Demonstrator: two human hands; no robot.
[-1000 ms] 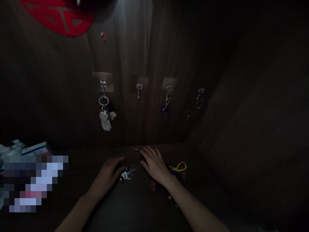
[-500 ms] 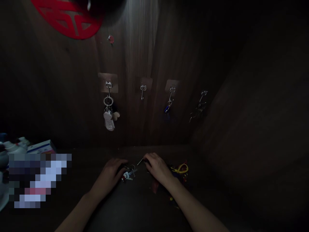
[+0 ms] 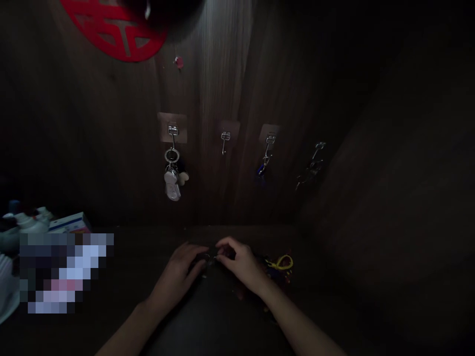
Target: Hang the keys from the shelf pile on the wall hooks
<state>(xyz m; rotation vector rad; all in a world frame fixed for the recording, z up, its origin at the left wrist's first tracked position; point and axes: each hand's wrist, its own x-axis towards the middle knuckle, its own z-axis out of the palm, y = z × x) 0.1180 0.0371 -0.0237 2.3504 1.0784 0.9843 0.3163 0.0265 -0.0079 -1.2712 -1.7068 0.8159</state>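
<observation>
My left hand is over the dark shelf with thumb and fingers curved around the edge of a small metal key ring. Most of the bunch is hidden behind those fingers and lost in the dim light. Close by on the right, my right hand pinches with thumb and forefinger at a small key, of which only a bright glint shows beside the ring. A yellow loop of cord lies with dark, colourful pieces just past my right hand.
On the back panel hang several metal hooks: one holds a bunch of keys, another a blue key fob; the second hook is bare. White bottles and a box stand at left. A red paper cutout is above.
My right hand has moved left and down, bringing the key to the ring by my left hand. The bunch, plainly seen earlier, is now mostly covered. The view has shifted slightly.
</observation>
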